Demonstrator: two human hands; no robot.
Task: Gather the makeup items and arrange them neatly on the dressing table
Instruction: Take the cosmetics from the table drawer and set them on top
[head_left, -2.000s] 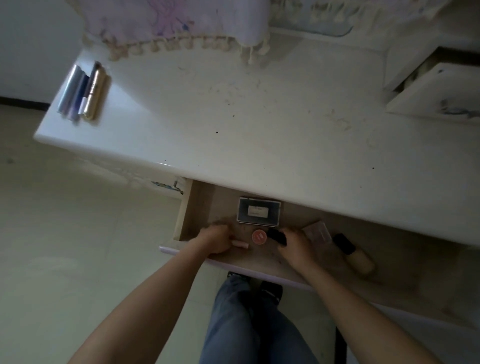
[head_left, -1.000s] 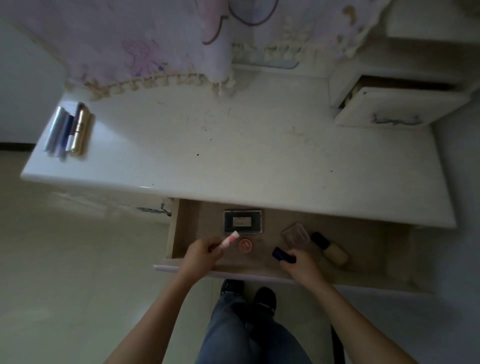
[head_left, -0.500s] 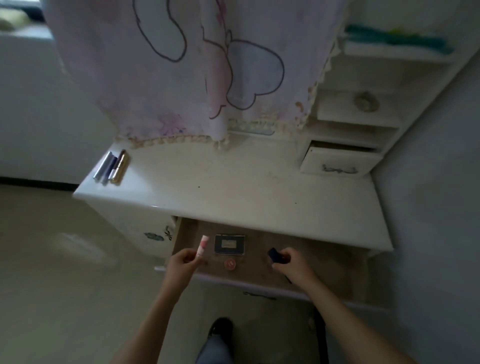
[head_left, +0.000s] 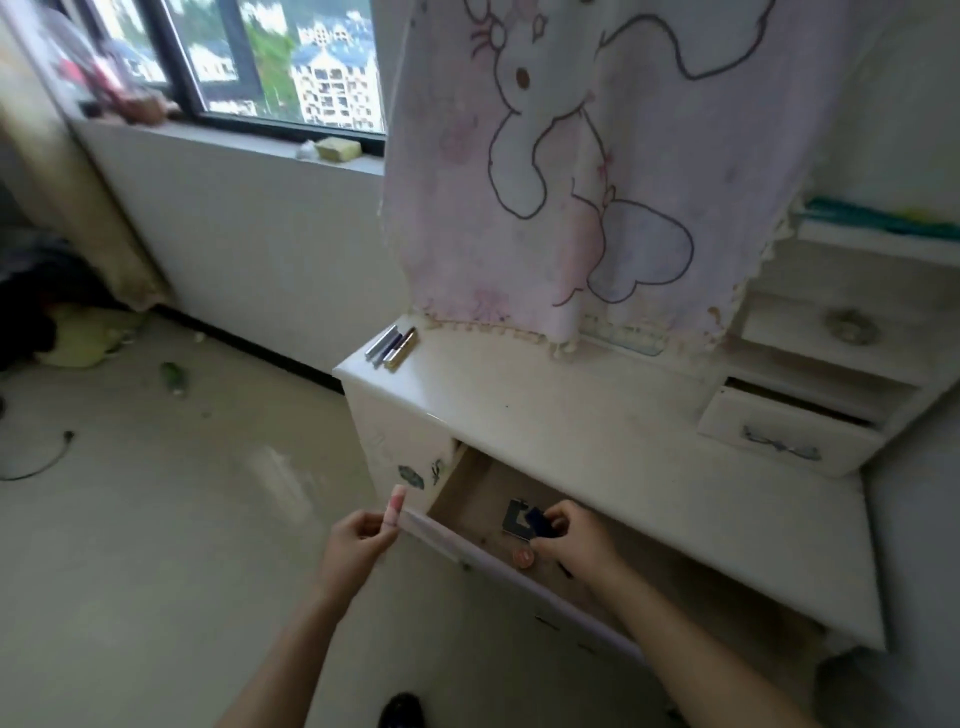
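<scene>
My left hand (head_left: 358, 540) pinches a small pink tube (head_left: 395, 506), upright, just left of the open drawer (head_left: 431, 530). Over the drawer, my right hand (head_left: 576, 535) grips a small dark blue item (head_left: 537, 521). A dark flat compact (head_left: 514, 519) and a round red pot (head_left: 523, 558) lie inside the drawer, partly hidden by that hand. Three slim tubes (head_left: 392, 347), silver, blue and gold, lie side by side on the far left corner of the white dressing table (head_left: 597, 431).
A pink cartoon cloth (head_left: 571, 156) hangs over the mirror at the back of the table. A small side drawer (head_left: 784, 441) stands ajar at the right, shelves above it. Window and sill lie far left; scattered bits and a cable lie on the floor.
Both hands have lifted out of the drawer, each with its item. The view has swung up and back, so the window and room show. The drawer's right part is hidden.
</scene>
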